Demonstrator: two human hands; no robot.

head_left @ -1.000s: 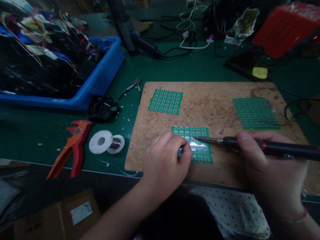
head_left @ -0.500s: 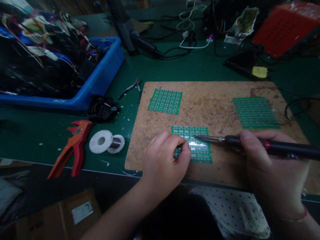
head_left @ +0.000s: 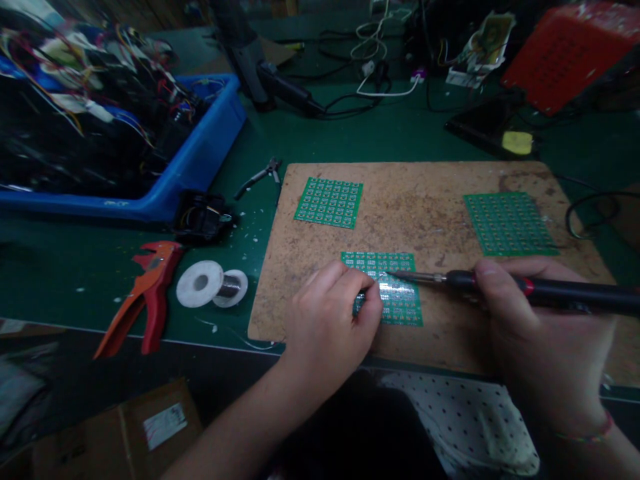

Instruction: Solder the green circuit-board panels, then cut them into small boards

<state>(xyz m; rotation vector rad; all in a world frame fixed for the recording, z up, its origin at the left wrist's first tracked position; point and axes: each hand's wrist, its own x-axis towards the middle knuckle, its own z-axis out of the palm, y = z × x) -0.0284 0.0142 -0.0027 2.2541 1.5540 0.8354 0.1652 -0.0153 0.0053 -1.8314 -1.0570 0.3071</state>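
My right hand is wrapped round a black and red soldering iron. Its metal tip rests on a green circuit panel lying at the near middle of a brown work board. My left hand rests on the panel's left edge with its fingers pinched together, most likely on thin solder wire that I cannot make out. Two more green panels lie on the board, one at the back left and one at the right.
A solder spool, a red hand tool, small cutters and a black part lie left of the board. A blue bin full of wires stands at the far left. A red case and cables fill the back.
Both hands stay in place on the near panel. The iron's tip has barely shifted, and my left fingers have made only small moves at the panel's edge.
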